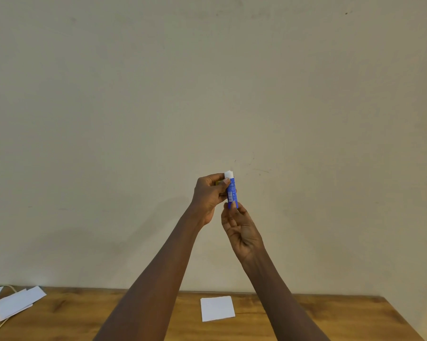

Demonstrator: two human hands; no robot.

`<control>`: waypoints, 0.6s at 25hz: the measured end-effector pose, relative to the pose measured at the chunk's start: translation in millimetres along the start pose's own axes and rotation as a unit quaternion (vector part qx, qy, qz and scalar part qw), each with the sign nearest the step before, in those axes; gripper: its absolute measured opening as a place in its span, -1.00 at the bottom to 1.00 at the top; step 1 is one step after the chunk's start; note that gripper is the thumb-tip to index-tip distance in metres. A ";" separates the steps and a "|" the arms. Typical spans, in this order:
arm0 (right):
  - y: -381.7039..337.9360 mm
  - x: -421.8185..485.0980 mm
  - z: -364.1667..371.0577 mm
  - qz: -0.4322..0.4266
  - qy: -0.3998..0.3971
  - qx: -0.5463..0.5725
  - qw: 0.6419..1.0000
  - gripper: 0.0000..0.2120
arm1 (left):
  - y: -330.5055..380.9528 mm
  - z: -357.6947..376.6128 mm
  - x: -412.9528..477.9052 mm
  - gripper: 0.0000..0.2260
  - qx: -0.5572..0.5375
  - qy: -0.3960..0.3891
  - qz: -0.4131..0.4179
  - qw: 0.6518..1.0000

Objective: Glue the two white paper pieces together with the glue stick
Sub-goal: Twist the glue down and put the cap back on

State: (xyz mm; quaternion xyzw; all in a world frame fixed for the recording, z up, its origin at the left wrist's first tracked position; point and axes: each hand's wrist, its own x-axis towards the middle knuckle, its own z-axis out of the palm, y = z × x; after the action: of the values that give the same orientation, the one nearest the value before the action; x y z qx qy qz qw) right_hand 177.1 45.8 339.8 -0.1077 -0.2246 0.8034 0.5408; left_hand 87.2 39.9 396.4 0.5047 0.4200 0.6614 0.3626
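Glue stick held upright in both hands above a wooden desk

At the desk's (pixel 330 316) far left corner lie loose white sheets (pixel 18 303) over a pale cable (pixel 0 286). The left hand (pixel 208 195) is raised before a plain cream wall (pixel 207 94) with faint scuffs, fingers curled round the upper body of the blue glue stick (pixel 232 193), whose white tip is exposed. A white paper square (pixel 217 308) lies flat near the desk's far edge, midway along, well below the stick. The right hand (pixel 240 232) pinches the stick's base with its fingertips, palm facing the camera.
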 end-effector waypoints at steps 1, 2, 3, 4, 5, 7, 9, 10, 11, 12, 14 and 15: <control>-0.6 -0.5 0.6 0.018 0.002 -0.016 1.000 -0.82 | -1.0 -0.5 -0.1 -0.72 -0.001 0.002 0.000 1.000; -1.8 -0.9 1.1 0.039 0.007 -0.031 0.999 -0.71 | -2.6 -1.3 0.1 -0.72 0.000 0.003 0.000 1.000; -3.0 -0.5 1.3 0.054 0.015 -0.039 0.998 -0.67 | -3.8 -2.1 -0.2 -0.71 0.002 0.004 0.001 1.000; -3.9 0.2 1.1 0.060 0.020 -0.037 0.997 -0.69 | -4.4 -2.7 0.0 -0.71 0.003 0.006 0.001 1.000; -3.6 0.4 1.2 0.053 0.022 -0.025 0.998 -0.75 | -4.2 -3.2 0.1 -0.71 0.003 0.008 0.001 1.000; -0.9 2.0 1.0 0.011 0.017 0.007 1.000 -0.87 | -3.3 -2.4 1.2 -0.72 -0.003 0.012 -0.002 1.000; 2.3 3.0 0.8 -0.029 0.013 0.001 1.000 -0.91 | -2.5 -0.3 0.9 -0.72 -0.002 0.010 0.000 1.000; 2.8 2.1 0.8 -0.029 0.009 -0.013 0.999 -0.89 | -2.2 0.0 0.9 -0.72 0.001 0.009 0.000 1.000; 1.7 0.1 1.7 -0.014 0.004 -0.023 1.000 -0.87 | -1.4 0.0 1.2 -0.72 0.003 0.008 0.001 1.000; 0.7 -1.2 2.5 0.012 -0.003 -0.026 1.000 -0.79 | -0.7 -0.4 1.7 -0.72 0.005 0.006 0.003 1.000; -2.1 -2.1 4.3 0.050 0.006 -0.015 0.999 -0.63 | 1.3 -1.2 3.1 -0.72 0.009 0.004 0.005 1.000; -2.6 -2.0 4.6 0.051 0.015 -0.006 0.999 -0.65 | 2.2 -1.7 3.4 -0.72 0.011 0.004 0.005 1.000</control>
State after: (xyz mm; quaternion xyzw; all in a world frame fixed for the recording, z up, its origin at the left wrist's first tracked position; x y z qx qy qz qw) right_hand 178.1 43.7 345.0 -0.1343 -0.2154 0.8270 0.5017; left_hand 84.6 41.8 399.4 0.5078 0.4261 0.6606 0.3523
